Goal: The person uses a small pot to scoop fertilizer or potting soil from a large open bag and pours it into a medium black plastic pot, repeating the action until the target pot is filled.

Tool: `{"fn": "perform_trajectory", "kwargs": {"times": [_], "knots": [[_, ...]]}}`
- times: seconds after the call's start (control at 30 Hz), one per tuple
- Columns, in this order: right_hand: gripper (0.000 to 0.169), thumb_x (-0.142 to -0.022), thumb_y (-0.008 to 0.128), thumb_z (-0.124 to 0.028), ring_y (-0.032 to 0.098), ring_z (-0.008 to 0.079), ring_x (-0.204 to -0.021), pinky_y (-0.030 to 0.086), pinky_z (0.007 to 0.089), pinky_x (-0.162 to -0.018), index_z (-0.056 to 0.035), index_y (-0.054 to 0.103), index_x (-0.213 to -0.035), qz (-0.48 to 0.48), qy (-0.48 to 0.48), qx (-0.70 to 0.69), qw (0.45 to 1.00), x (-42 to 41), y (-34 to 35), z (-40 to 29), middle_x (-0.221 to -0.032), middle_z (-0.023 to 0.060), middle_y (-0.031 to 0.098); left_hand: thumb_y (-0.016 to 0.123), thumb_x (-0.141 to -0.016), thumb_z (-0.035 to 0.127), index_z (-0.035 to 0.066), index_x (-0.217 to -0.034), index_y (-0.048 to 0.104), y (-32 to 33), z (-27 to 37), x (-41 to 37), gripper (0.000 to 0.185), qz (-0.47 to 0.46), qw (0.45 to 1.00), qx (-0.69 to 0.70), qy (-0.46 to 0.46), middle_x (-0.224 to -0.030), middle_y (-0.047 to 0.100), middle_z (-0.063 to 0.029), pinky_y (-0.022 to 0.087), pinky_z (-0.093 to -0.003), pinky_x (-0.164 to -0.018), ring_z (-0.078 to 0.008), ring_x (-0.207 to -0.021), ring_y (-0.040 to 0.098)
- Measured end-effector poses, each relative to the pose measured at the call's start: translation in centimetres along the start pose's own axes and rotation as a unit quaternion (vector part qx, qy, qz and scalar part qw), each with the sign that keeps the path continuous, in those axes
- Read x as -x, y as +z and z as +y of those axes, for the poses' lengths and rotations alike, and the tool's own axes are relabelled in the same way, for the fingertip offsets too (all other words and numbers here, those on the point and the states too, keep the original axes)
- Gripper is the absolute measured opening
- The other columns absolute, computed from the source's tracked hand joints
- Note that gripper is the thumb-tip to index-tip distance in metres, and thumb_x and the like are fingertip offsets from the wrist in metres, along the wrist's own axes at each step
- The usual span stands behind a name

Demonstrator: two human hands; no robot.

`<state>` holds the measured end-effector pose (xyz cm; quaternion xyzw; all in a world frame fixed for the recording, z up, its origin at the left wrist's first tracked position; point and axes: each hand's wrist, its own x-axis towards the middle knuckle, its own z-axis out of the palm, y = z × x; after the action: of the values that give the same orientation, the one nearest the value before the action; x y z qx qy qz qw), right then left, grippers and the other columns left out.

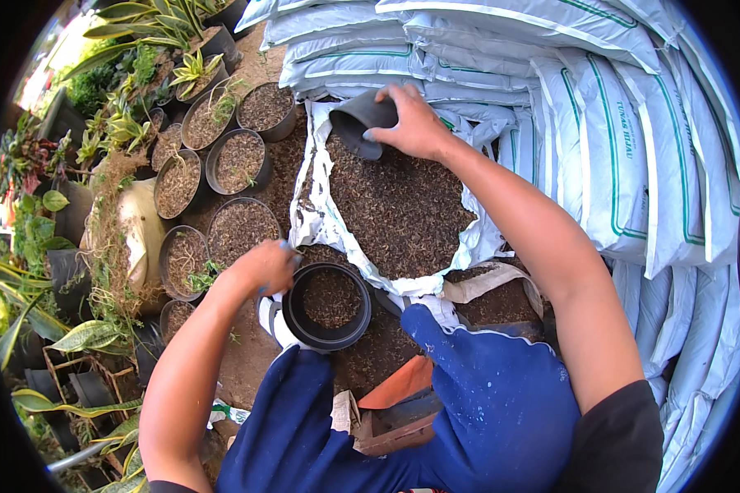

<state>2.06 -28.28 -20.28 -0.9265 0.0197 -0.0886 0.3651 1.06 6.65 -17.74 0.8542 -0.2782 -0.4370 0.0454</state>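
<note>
My right hand (416, 123) grips a black plastic pot (361, 123), tilted on its side over the dark potting mix (401, 215). That mix fills an open white sack (320, 215) whose rim is rolled and crumpled. Before my knees stands another black plastic pot (327, 339), upright, with some mix showing low inside it. My left hand (268, 268) is at the upper left of that pot's rim, slightly blurred, its fingers curled. Whether it touches the rim or holds anything is hidden.
Several black pots of soil (237, 161) with small plants stand at the left. Snake plants (92, 336) line the far left. Stacked white plastic sacks (610, 142) wall off the back and right. An orange piece (398, 382) lies by a low wooden seat (401, 434) between my legs.
</note>
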Motion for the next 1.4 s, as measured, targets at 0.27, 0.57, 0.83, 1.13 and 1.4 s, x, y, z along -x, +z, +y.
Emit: {"fn": "perform_trajectory", "kwargs": {"times": [0.27,0.57,0.83,1.13,1.4], "knots": [[0.094,-0.081,0.086,-0.027,0.041,0.0537,-0.141,0.042,0.0529,-0.118,-0.0106,0.032,-0.157,-0.030,-0.027,0.096,0.995,0.0,2.3,3.0,-0.153,0.0347,0.032,0.053,-0.096,0.012,0.002,-0.111,0.071,0.5,2.3,-5.8,0.025,0.186,0.976,-0.045,0.108,-0.100,0.072,-0.0271,0.054,-0.0532,-0.091,-0.0453,-0.099,0.069],[0.109,-0.079,0.085,-0.029,0.035,0.0593,-0.145,0.039,0.0539,-0.120,-0.0260,0.020,-0.167,-0.213,0.061,0.169,0.961,2.5,2.5,2.6,-0.159,0.0422,0.021,0.055,-0.090,0.008,0.003,-0.107,0.069,2.9,4.6,-10.2,0.022,0.193,0.970,-0.022,0.148,-0.103,0.073,-0.0223,0.054,-0.0519,-0.094,-0.0426,-0.102,0.069],[0.098,-0.073,0.089,-0.031,0.049,0.0481,-0.137,0.046,0.0509,-0.114,-0.0187,0.040,-0.157,-0.172,0.070,0.109,0.977,1.2,-1.6,4.9,-0.150,0.0297,0.040,0.057,-0.085,0.007,0.003,-0.103,0.070,2.9,6.9,-12.4,0.023,0.102,0.983,-0.106,0.112,-0.096,0.072,-0.0248,0.057,-0.0514,-0.087,-0.0422,-0.097,0.070],[0.104,-0.074,0.089,-0.036,0.045,0.0508,-0.139,0.046,0.0522,-0.114,-0.0068,0.034,-0.157,-0.080,0.132,0.232,0.961,2.3,-1.5,5.2,-0.150,0.0317,0.040,0.058,-0.082,0.004,0.006,-0.114,0.068,2.6,7.9,-12.9,0.033,0.234,0.948,-0.122,0.179,-0.102,0.070,-0.0204,0.056,-0.0512,-0.089,-0.0401,-0.105,0.069],[0.107,-0.072,0.087,-0.038,0.043,0.0544,-0.138,0.044,0.0537,-0.114,-0.0071,0.030,-0.157,-0.152,0.104,0.217,0.959,3.9,-0.2,4.7,-0.150,0.0365,0.036,0.059,-0.081,-0.001,0.007,-0.129,0.066,2.0,8.7,-13.2,0.049,0.144,0.971,-0.140,0.130,-0.126,0.066,-0.0179,0.054,-0.0487,-0.099,-0.0366,-0.118,0.065]]}}
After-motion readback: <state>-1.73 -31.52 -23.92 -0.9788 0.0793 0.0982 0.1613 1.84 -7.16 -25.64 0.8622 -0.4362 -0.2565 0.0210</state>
